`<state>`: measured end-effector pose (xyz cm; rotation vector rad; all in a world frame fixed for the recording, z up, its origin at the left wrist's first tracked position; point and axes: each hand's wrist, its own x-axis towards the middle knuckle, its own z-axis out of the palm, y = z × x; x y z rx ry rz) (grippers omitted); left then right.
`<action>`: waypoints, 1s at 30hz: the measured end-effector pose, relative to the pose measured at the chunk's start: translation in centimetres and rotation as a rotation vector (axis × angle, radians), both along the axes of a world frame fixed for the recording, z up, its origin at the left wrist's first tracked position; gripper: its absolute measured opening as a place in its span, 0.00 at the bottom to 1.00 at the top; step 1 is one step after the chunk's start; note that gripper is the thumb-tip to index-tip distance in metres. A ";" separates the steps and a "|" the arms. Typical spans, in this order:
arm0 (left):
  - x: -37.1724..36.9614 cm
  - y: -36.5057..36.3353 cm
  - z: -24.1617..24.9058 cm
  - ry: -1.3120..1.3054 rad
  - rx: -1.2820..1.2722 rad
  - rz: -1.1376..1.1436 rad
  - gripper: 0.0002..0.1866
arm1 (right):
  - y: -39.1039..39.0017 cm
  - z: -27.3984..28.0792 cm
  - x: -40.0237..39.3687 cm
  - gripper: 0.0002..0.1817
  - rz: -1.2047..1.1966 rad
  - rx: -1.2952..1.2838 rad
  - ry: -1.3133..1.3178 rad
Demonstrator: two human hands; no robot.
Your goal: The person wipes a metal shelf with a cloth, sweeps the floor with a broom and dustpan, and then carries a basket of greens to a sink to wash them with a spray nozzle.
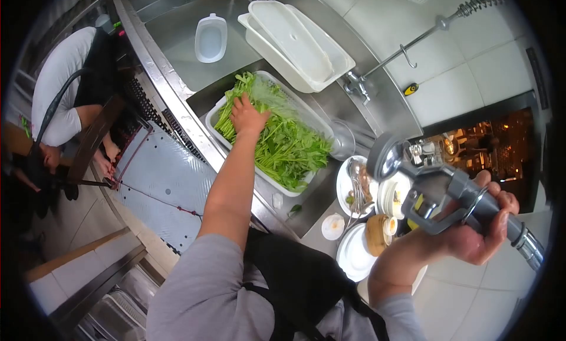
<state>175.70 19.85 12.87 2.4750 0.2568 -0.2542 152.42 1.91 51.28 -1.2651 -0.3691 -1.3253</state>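
Observation:
Leafy green vegetables (pixel 289 143) fill a white basket (pixel 323 120) set in the metal sink. My left hand (pixel 249 117) rests on the greens near the basket's upper left, fingers spread apart. At the right, my right hand (pixel 480 226) is wrapped round the grey handle of a spray nozzle (pixel 439 190). The round spray head points left, above the stacked dishes. A mist of water shows over the upper part of the greens.
White containers (pixel 295 46) stand behind the basket, beside a wall tap (pixel 356 84). Dirty plates (pixel 355 252) and bowls sit right of the sink. Another person (pixel 65 81) bends at the left. A small white tub (pixel 210 39) lies in the far basin.

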 end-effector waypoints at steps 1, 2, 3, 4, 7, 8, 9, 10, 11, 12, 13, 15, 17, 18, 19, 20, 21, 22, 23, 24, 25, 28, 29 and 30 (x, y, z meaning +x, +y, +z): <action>0.4 0.5 -0.1 -0.039 0.006 0.089 0.53 | 0.2 -0.2 -0.2 0.15 0.031 -0.014 0.017; 0.9 1.0 -0.2 -0.077 0.012 0.175 0.56 | 0.6 -0.4 -0.2 0.14 0.072 0.013 0.013; 1.4 1.3 -0.3 -0.078 0.011 0.175 0.56 | 0.8 -0.3 0.0 0.14 0.072 0.012 0.012; 1.7 1.6 -0.3 0.005 0.000 0.185 0.58 | 0.9 -0.3 0.0 0.14 0.027 -0.026 0.007; 2.1 2.7 -0.2 0.133 -0.051 0.173 0.60 | 1.0 0.0 -0.1 0.13 -0.016 -0.063 -0.006; 2.2 2.9 0.0 0.177 -0.086 0.153 0.60 | 0.9 0.1 0.0 0.13 -0.012 -0.056 -0.015; 2.3 3.0 0.2 0.175 -0.090 0.156 0.60 | 1.0 0.2 0.1 0.13 -0.008 -0.060 -0.016; 2.1 3.3 1.0 0.201 -0.057 0.097 0.58 | 1.0 0.1 0.2 0.13 0.017 -0.047 -0.032; 2.0 3.3 1.5 0.228 -0.024 0.036 0.57 | 1.0 0.1 0.2 0.13 0.042 -0.033 -0.047; 1.9 3.1 1.5 0.230 -0.025 0.040 0.57 | 1.0 0.1 0.4 0.13 0.045 -0.034 -0.045; 1.8 2.8 1.4 0.208 0.062 -0.069 0.56 | 0.9 0.2 0.5 0.14 0.066 -0.026 -0.025; 1.6 2.4 1.2 0.185 0.147 -0.168 0.54 | 1.1 0.2 1.2 0.14 0.097 -0.019 -0.007; 1.4 2.1 0.9 0.076 0.201 -0.151 0.52 | 1.8 0.3 2.2 0.14 -0.010 -0.018 -0.073; 1.7 2.0 0.2 0.076 0.198 -0.141 0.52 | 2.1 0.2 2.5 0.14 0.000 -0.021 -0.073; 2.1 1.7 -1.2 0.028 0.167 -0.154 0.51 | 2.3 0.1 2.7 0.14 -0.016 -0.013 -0.075; 2.5 1.6 -1.9 -0.022 0.136 -0.167 0.51 | 2.4 -0.1 2.9 0.13 -0.033 -0.007 -0.079; 3.0 1.7 -2.5 -0.022 0.131 -0.162 0.51 | 2.5 -0.1 2.9 0.13 -0.028 -0.012 -0.079; 3.4 2.0 -2.7 -0.043 0.060 -0.158 0.51 | 2.4 -0.2 2.9 0.13 0.002 -0.037 -0.073; 4.0 2.1 -2.8 -0.068 -0.012 -0.155 0.51 | 2.2 -0.3 2.9 0.13 0.032 -0.063 -0.070; 4.8 2.3 -2.9 -0.072 -0.017 -0.155 0.51 | 2.0 -0.4 2.9 0.13 0.031 -0.069 -0.074; 5.2 2.6 -2.8 0.008 -0.285 -0.081 0.52 | 1.8 -0.6 2.8 0.13 0.057 -0.094 -0.067; 6.3 2.6 -2.6 0.076 -0.467 -0.063 0.52 | 1.4 -0.9 2.5 0.12 0.135 -0.121 -0.036; 6.3 2.5 -2.9 0.078 -0.378 -0.126 0.51 | 1.3 -1.2 2.5 0.12 0.178 -0.119 0.002; 6.0 2.0 -3.3 0.087 -0.375 -0.128 0.51 | 1.0 -1.5 2.5 0.12 0.169 -0.123 0.002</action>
